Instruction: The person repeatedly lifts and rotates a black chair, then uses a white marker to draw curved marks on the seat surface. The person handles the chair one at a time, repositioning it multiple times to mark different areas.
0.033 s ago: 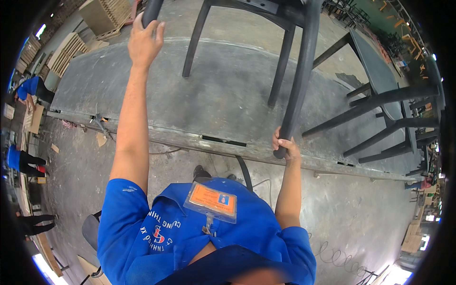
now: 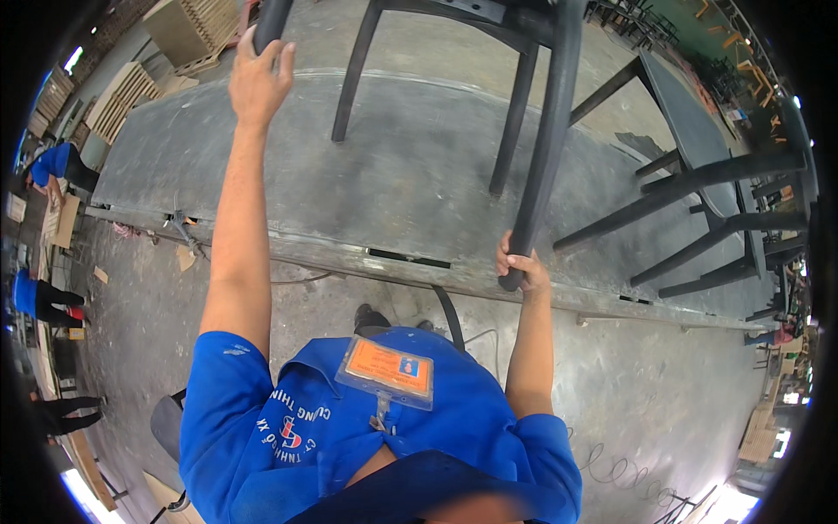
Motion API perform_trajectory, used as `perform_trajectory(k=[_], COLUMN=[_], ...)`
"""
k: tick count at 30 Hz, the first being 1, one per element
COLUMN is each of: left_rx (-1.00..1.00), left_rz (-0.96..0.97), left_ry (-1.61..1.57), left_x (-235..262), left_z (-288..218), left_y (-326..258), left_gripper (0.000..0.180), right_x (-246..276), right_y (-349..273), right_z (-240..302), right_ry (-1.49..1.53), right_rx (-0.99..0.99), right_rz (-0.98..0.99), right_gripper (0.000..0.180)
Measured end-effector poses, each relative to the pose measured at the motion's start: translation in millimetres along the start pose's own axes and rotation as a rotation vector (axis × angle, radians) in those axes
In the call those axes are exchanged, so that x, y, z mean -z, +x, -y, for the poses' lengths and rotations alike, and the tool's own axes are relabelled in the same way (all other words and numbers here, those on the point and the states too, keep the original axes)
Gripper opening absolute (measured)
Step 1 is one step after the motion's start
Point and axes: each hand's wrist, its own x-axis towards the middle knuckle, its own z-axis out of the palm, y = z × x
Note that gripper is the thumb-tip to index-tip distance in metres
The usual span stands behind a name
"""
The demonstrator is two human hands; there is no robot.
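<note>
A black chair frame (image 2: 547,140) is tilted above the worktable (image 2: 288,175), and the top of the picture cuts it off. My right hand (image 2: 526,269) is closed around the lower end of its long near leg, by the table's front edge. At the upper left, my left hand (image 2: 262,83) grips another dark leg of the same chair. The thumb side shows there, while some fingers are hidden behind the wood. Two more legs hang down between my hands over the grey tabletop.
Another black chair (image 2: 703,131) lies on its side at the table's right, legs pointing toward me. Stacked wooden boards (image 2: 122,100) stand beyond the left end. Co-workers in blue (image 2: 61,162) are at the far left. A coiled hose (image 2: 624,472) lies on the floor.
The chair has shifted slightly to the left, both my hands moving with it. My grip looks the same, and the chair lying at the right stays in place.
</note>
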Motion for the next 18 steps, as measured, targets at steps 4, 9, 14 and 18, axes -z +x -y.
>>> perform_trajectory(k=[4,9,14,18], left_rx=[-0.001,-0.006,-0.026,0.024], left_rz=[-0.044,-0.083,-0.112,-0.041], left_ry=[0.018,0.064,0.078,0.072], left_x=[8,11,8,11], left_z=[3,6,8,2], left_y=[-10,-15,-11,-4], left_gripper=[0.018,0.018,0.018,0.019], right_x=[-2,-12,-12,-10], right_y=[27,84,77,45], right_z=[27,90,71,26], right_ry=[0.014,-0.069,-0.009,0.044], right_rx=[0.078,0.146,0.153,0.133], right_rz=[0.137,0.116,0.165,0.066], right_gripper=[0.040,0.036,0.036,0.038])
